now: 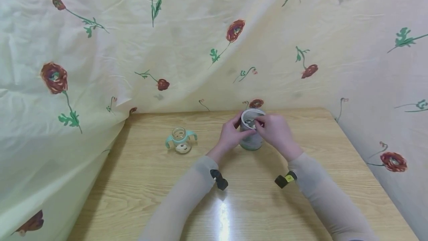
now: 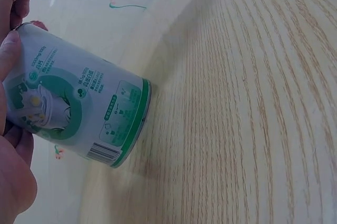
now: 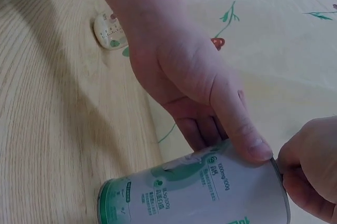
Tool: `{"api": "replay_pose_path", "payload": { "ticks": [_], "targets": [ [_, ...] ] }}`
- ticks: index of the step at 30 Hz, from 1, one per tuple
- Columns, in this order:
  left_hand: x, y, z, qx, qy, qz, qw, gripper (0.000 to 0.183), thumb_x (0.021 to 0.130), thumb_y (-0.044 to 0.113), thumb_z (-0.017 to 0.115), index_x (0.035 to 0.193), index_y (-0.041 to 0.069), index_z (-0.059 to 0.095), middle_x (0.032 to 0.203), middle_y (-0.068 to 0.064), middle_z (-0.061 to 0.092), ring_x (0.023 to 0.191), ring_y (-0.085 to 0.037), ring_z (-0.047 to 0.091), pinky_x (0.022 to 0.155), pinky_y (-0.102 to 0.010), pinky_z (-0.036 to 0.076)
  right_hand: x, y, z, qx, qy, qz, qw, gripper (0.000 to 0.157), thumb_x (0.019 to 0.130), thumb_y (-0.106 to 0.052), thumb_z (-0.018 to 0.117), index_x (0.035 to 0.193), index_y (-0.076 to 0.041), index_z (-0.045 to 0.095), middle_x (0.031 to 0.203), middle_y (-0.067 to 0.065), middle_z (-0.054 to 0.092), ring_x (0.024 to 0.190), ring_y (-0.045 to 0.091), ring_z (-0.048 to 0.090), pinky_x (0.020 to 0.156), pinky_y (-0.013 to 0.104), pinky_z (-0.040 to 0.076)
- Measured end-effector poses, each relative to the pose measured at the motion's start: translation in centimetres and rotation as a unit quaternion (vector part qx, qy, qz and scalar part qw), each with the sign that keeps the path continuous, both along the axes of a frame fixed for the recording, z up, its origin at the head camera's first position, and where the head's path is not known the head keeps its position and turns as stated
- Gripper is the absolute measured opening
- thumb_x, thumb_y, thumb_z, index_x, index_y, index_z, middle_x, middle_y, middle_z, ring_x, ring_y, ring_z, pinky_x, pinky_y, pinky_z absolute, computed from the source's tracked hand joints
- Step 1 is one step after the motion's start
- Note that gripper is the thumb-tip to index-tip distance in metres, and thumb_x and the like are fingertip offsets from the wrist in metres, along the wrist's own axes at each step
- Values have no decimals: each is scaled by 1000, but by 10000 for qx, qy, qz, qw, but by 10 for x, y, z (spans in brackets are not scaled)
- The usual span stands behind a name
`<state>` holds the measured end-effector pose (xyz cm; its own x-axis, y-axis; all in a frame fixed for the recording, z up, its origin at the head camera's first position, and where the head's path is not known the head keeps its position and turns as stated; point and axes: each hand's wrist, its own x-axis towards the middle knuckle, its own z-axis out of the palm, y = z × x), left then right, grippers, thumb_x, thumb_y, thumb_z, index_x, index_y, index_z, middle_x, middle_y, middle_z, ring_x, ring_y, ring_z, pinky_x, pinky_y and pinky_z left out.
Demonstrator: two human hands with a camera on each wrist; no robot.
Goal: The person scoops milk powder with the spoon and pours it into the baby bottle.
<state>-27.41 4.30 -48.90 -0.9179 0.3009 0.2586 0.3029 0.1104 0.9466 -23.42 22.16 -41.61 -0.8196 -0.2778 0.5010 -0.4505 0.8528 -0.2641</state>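
Observation:
A tall white-and-green milk powder can [image 1: 251, 142] stands on the wooden table, its round top facing up. My left hand [image 1: 230, 135] grips its side, with the thumb [image 3: 258, 149] pressed just below the metal rim. Over the can's mouth, my right hand [image 1: 275, 131] has its fingers bent and pinches a small pale piece inside the rim; I cannot tell what this piece is. Curled fingers of that hand [image 3: 313, 166] show right at the rim in the right wrist view. Printed text, a barcode and a green base band mark the can [image 2: 79, 92] in the left wrist view.
To the left stands a clear baby bottle [image 1: 182, 146] with mint-green handles and an uncovered top. Behind the wooden table [image 1: 150, 196] hangs a pale cloth [image 1: 187, 47] printed with red flowers, which also runs along both sides.

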Motion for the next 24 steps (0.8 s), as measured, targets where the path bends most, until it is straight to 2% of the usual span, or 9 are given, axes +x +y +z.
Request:
{"api": "replay_pose_path", "payload": {
  "ticks": [7,12,15,18,24],
  "targets": [
    [1,2,1,-39,35,14,10000,82,87,26,93,158,18,55,155,8,59,143,-6,51,120,-33,42,2,-2,1,-273,-57,-45,9996,7,91,-2,76,91,2,82,62,5,61,51,17,47,48,32,39],
    [2,1,1,-22,-5,14,10000,82,88,27,92,159,19,54,155,9,58,143,-6,51,121,-37,42,5,-3,5,-865,-484,-27,9951,13,93,-5,76,98,5,83,69,10,72,49,14,52,45,29,43],
    [2,1,0,-18,-46,37,10000,82,88,28,92,160,19,53,155,8,58,143,-9,52,121,-39,43,6,-3,7,-1354,-912,-127,9865,16,94,-7,76,101,6,83,80,15,78,53,15,59,47,27,47],
    [3,2,0,-1,-69,66,10000,83,87,27,93,159,19,53,154,8,59,142,-9,53,120,-39,43,8,-1,9,-1820,-1339,-291,9737,18,95,-9,75,103,5,83,89,17,80,60,18,63,51,25,50],
    [3,2,1,37,-99,99,9999,83,86,24,94,159,18,54,153,7,61,141,-9,54,120,-36,43,12,7,11,-2516,-1740,-513,9507,23,97,-16,74,106,3,83,96,17,80,72,21,67,58,25,53]
  ]
}}
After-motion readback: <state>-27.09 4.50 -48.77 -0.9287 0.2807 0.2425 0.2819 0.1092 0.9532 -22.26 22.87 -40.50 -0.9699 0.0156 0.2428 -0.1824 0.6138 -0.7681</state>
